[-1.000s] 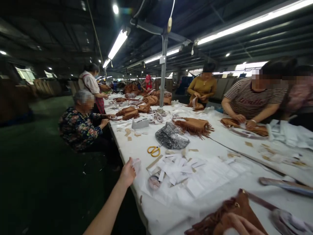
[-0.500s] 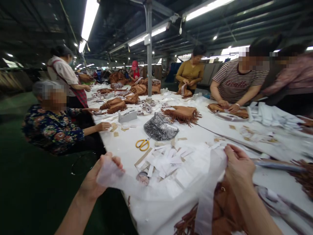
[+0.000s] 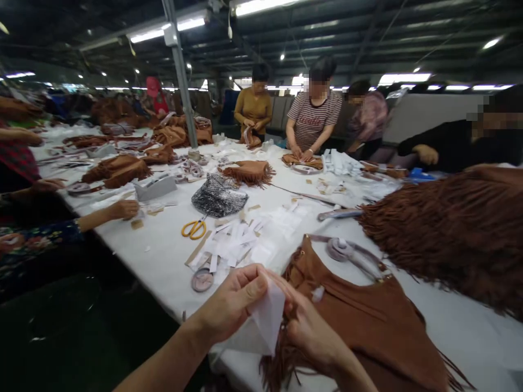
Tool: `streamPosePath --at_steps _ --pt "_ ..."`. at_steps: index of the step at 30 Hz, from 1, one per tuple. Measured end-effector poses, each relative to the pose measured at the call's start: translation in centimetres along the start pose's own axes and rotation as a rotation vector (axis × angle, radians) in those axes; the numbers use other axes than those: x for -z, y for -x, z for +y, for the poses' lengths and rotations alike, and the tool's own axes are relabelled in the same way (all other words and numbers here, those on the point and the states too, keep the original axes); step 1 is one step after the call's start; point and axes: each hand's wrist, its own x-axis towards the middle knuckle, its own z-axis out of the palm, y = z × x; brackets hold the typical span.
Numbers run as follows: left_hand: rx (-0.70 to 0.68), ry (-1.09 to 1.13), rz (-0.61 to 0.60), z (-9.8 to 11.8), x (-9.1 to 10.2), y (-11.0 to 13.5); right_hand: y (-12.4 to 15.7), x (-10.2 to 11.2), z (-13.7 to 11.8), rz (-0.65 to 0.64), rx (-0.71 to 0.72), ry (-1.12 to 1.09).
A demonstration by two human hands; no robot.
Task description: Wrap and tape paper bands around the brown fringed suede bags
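Note:
My left hand [image 3: 231, 302] is closed, thumb on top, pinching a thin white sheet [image 3: 269, 318] at its upper edge. My right hand [image 3: 308, 326] meets it from the right, fingers stretched along the same edge and curled at the sheet's side. The sheet looks folded and hangs below the fingers, somewhat see-through. Under and to the right of my hands lies a brown fringed bag [image 3: 368, 321] with a wrapped strap [image 3: 341, 249] and a small white scrap [image 3: 317, 294] on it. My right fingertips are partly hidden.
White paper strips [image 3: 232, 239], a roll of tape [image 3: 202, 280], yellow-handled scissors [image 3: 194, 229] and a black-and-silver crumpled piece [image 3: 218, 195] lie ahead. A dark brown fringed pile [image 3: 449, 228] stands at right. A co-worker's hand [image 3: 122, 209] rests at the left table edge; others work beyond.
My hands were wide apart with the white sheet stretched between them; now they are together and the sheet is gathered. The view has turned right, showing more of the brown bag.

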Motion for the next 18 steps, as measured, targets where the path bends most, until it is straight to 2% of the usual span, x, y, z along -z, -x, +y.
streamPosePath --at_steps 2,5,7,9,13,16,18 --pt "0.055 -0.023 -0.004 -0.6 -1.1 0.2 2.5 -3.0 -0.4 -0.027 -0.056 -0.103" --pt "0.114 -0.062 0.000 -1.2 -2.6 1.0 5.9 -5.0 -0.6 0.023 -0.095 -0.222" --pt "0.117 -0.081 -0.021 -1.5 -3.6 1.6 8.5 -5.2 -1.1 0.096 -0.079 -0.199" --pt "0.120 -0.091 -0.071 -2.0 -4.7 1.9 11.3 -4.9 -1.8 0.187 -0.041 -0.082" --pt "0.139 -0.145 -0.191 -4.3 -7.1 2.4 16.9 -4.1 -2.6 0.425 -0.042 0.119" --pt "0.124 -0.367 -0.288 -6.2 -8.7 2.8 19.7 -3.5 -2.4 0.674 -0.060 0.199" --pt "0.053 -0.601 -0.340 -7.4 -9.6 3.2 20.7 -3.3 -2.2 0.803 -0.031 0.238"
